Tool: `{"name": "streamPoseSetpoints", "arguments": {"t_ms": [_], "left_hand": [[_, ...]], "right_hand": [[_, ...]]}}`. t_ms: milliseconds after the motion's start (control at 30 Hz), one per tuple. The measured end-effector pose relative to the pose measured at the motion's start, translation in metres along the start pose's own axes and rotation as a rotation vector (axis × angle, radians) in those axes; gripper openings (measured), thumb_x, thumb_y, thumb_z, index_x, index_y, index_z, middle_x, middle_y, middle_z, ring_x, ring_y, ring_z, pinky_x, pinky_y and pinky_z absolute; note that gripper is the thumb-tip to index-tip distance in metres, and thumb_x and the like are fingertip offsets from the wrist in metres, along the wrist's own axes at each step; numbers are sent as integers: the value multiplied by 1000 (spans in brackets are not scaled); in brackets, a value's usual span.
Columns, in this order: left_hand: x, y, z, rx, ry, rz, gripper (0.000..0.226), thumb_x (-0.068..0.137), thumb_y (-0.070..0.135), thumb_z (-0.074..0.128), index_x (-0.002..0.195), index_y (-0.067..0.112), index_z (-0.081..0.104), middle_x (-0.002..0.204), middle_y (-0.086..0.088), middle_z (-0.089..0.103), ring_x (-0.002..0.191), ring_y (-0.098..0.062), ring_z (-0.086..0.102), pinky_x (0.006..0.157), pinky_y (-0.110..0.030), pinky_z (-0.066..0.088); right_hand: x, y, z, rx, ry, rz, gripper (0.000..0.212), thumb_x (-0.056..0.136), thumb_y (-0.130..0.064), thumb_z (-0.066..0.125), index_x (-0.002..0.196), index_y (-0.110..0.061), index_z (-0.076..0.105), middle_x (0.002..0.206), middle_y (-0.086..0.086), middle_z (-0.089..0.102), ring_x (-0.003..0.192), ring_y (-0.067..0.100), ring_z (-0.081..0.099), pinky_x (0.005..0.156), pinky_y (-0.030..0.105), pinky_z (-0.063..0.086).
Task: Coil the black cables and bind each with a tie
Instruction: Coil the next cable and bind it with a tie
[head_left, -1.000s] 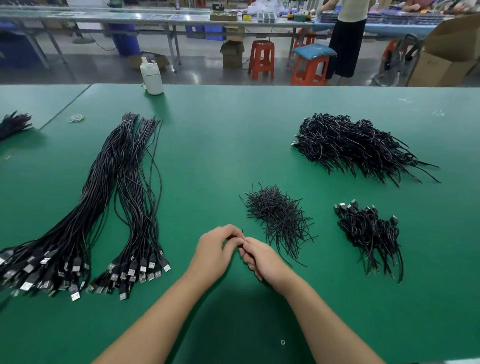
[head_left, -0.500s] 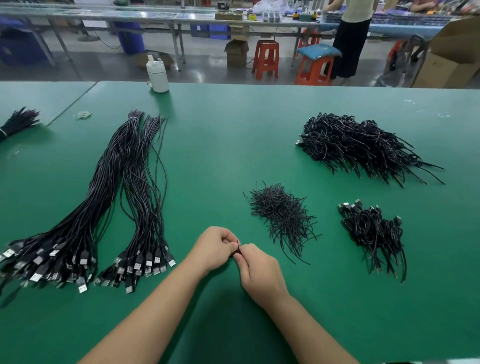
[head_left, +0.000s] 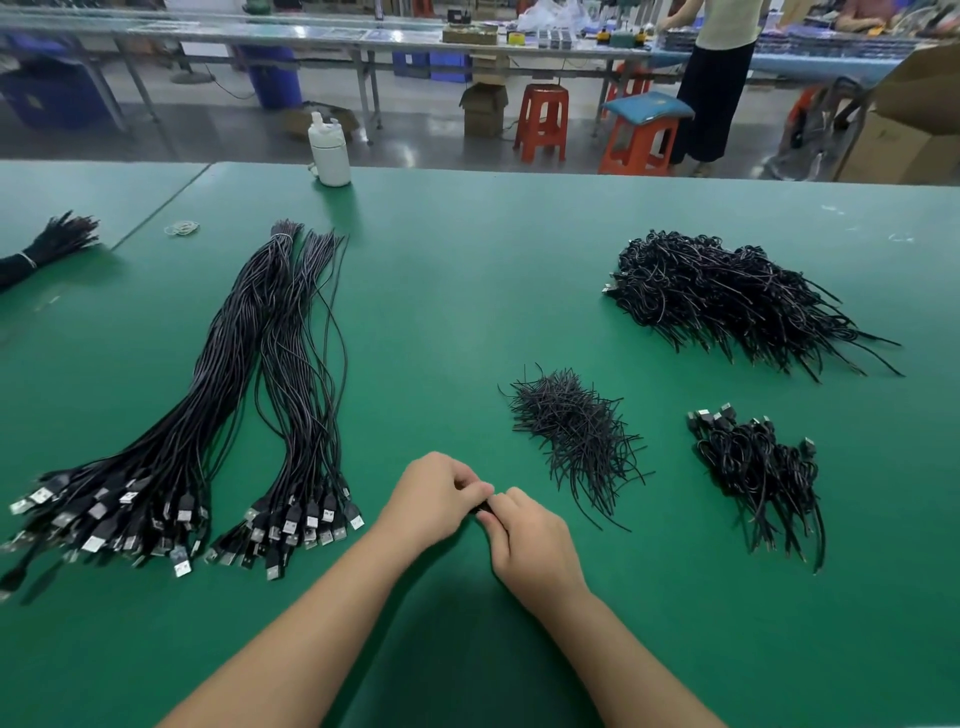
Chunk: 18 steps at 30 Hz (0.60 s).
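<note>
A green workbench (head_left: 467, 291) in a workshop. At lower centre, the left hand (head_left: 434, 499) and right hand (head_left: 530, 540) pinch something small and black (head_left: 482, 508) between curled fingertips — likely a tie. Bound coils (head_left: 748, 296) sit upper right; straight cables (head_left: 208, 415) at left remain — much left.

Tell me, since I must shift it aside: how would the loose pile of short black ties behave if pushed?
The pile of short black ties would probably scatter rather than slide as one: its strands lie unbound, ends sticking out. They look thin and light. Stray ends may catch on the small coiled-cable pile beside it.
</note>
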<state>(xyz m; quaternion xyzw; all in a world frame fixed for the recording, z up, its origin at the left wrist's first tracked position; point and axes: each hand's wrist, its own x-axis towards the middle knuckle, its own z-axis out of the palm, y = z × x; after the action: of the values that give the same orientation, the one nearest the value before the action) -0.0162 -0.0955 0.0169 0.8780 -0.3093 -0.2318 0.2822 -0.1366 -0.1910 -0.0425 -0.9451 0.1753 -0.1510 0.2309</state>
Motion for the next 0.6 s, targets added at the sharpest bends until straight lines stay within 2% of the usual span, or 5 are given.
{"name": "streamPoseSetpoints", "arguments": {"t_ms": [67, 200, 300, 467, 600], "left_hand": [[0, 0, -3, 22, -24, 8, 11, 88, 29, 68, 82, 25, 77, 79, 11, 73, 78, -8, 64, 70, -21, 47], [-1, 1, -3, 100, -41, 50, 7, 87, 23, 68, 87, 24, 75, 83, 9, 72, 83, -12, 65, 75, -22, 47], [-2, 5, 0, 357, 16, 134, 13, 89, 25, 59, 93, 26, 71, 94, 7, 73, 94, -17, 64, 90, -29, 44], [-3, 12, 5, 687, -14, 216, 15, 92, 20, 51, 103, 21, 63, 101, -2, 69, 97, -26, 62, 74, -32, 38], [-2, 9, 0, 702, -65, 210, 13, 92, 23, 53, 103, 21, 59, 101, 0, 65, 98, -25, 61, 69, -32, 40]], "right_hand": [[0, 0, 0, -10, -16, -5, 23, 99, -32, 48, 94, -15, 62, 80, -2, 51, 71, 21, 50, 63, 37, 42], [1, 2, 0, -35, -45, -20, 25, 100, -34, 45, 99, -17, 63, 88, -2, 56, 80, 20, 54, 68, 38, 44], [0, 2, 1, -57, -45, -44, 25, 100, -35, 44, 95, -17, 62, 86, -3, 55, 81, 20, 54, 67, 38, 44], [0, 1, 1, -83, -39, -71, 26, 98, -36, 45, 95, -18, 63, 85, -2, 57, 83, 22, 56, 66, 39, 46], [-5, -1, 4, -179, 90, -132, 19, 91, -36, 59, 81, -22, 64, 72, -6, 54, 67, 18, 57, 46, 30, 42]]}}
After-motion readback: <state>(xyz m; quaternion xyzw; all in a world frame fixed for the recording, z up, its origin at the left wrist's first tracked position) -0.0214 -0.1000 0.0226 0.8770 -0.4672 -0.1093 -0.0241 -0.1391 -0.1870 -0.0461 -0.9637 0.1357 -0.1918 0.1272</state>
